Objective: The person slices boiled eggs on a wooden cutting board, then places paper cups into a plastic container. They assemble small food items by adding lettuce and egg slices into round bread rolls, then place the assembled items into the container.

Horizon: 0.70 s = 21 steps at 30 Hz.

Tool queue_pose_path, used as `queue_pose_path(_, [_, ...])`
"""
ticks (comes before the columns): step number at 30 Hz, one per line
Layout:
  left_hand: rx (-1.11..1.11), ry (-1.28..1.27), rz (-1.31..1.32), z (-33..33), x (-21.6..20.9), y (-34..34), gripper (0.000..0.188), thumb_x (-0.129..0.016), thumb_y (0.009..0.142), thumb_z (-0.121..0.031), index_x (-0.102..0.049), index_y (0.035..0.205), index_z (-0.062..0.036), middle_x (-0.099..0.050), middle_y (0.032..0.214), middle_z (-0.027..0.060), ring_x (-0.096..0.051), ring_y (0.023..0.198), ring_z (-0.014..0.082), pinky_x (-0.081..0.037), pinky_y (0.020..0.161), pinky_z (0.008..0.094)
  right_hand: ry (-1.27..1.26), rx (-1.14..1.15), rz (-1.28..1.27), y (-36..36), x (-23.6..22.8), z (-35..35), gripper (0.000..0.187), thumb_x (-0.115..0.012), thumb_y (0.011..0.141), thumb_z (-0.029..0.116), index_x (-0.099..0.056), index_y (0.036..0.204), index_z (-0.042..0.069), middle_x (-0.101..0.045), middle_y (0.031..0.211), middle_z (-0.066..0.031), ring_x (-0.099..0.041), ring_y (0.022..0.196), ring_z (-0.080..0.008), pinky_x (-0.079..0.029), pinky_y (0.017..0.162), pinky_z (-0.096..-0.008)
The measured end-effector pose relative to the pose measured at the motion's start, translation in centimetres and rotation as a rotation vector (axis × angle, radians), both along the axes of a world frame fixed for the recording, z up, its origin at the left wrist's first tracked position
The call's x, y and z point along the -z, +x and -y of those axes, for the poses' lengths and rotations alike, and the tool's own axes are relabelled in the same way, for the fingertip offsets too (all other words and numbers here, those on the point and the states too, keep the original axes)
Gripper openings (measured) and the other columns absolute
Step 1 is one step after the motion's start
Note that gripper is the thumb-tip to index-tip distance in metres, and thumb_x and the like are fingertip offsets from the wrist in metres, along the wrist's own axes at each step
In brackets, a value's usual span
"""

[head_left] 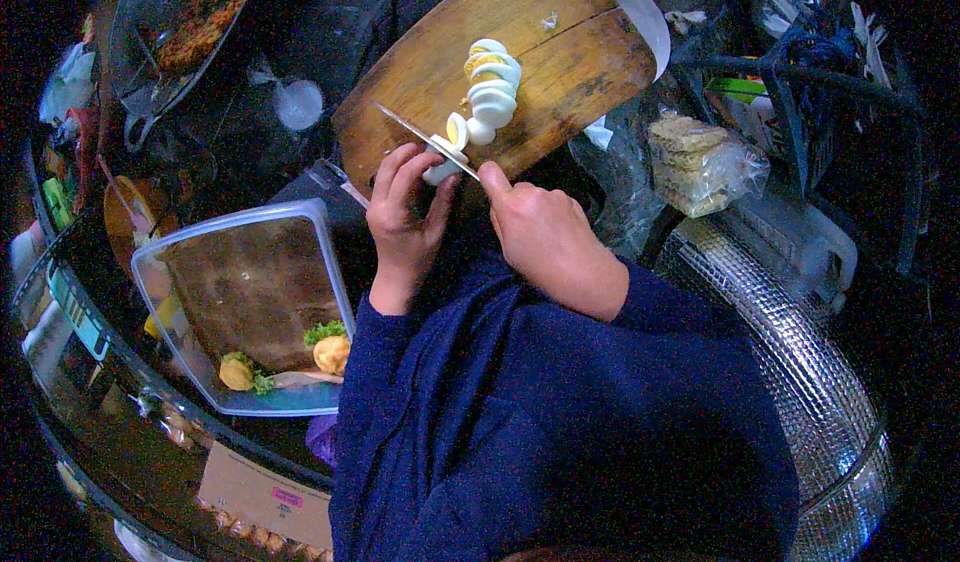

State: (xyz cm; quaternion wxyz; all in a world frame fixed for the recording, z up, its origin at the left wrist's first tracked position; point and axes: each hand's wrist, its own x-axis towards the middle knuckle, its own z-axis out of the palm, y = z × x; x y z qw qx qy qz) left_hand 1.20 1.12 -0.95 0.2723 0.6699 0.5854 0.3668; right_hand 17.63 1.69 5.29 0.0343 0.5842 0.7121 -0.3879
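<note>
A worn wooden cutting board (560,52) lies across the top middle. Slices of boiled egg (492,92), white with yellow yolk, sit overlapped in a row on it. At the board's near edge my left hand (408,207) has its fingers curled round the uncut part of a boiled egg (437,174). My right hand (550,237) grips a knife (425,137); its handle is mostly hidden in my fist. The blade slants up to the left, against the egg, with a cut egg slice (457,131) standing just beyond it.
Left of my arm stands a clear plastic container (325,262) holding buns with lettuce. A pan (150,87) of reddish-brown food is at the upper left. At right are a bag of pale flat food pieces (700,162) and a silver quilted insulating sheet (800,362). A cardboard box (265,492) lies lower left.
</note>
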Motion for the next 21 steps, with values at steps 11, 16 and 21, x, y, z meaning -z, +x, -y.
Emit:
queue_pose_path(11, [0.019, 0.005, 0.007, -0.3, 0.0, 0.0, 0.031, -0.075, 0.073, -0.005, -0.063, 0.101, -0.0064, -0.059, 0.105, 0.0144, -0.06, 0.095, 0.0316, -0.051, 0.08, 0.0377, 0.007, 0.003, 0.025, -0.1, 1.2, 0.3, 0.02, -0.052, 0.088, 0.013, -0.044, 0.106, 0.006, -0.061, 0.068, -0.02, -0.063, 0.06, -0.0402, -0.051, 0.052, -0.0504])
queue_pose_path(16, [0.009, 0.018, -0.04, -0.3, -0.3, 0.1, 0.03, -0.076, 0.073, -0.006, -0.062, 0.1, -0.0069, -0.058, 0.103, 0.0133, -0.06, 0.093, 0.0305, -0.051, 0.077, 0.0369, 0.018, 0.01, 0.025, 0.7, 1.3, 0.9, 0.019, -0.051, 0.089, 0.014, -0.044, 0.105, 0.006, -0.061, 0.071, -0.0204, -0.062, 0.061, -0.0405, -0.051, 0.053, -0.0503])
queue_pose_path(21, [-0.002, 0.007, -0.035, -0.3, -0.6, 0.3, 0.03, -0.076, 0.072, -0.006, -0.062, 0.098, -0.0072, -0.058, 0.103, 0.0128, -0.061, 0.091, 0.0289, -0.052, 0.075, 0.036, 0.051, -0.01, 0.022, 1.3, 1.4, 0.8, 0.018, -0.051, 0.091, 0.017, -0.044, 0.105, 0.007, -0.061, 0.071, -0.0193, -0.061, 0.061, -0.0402, -0.05, 0.053, -0.0504])
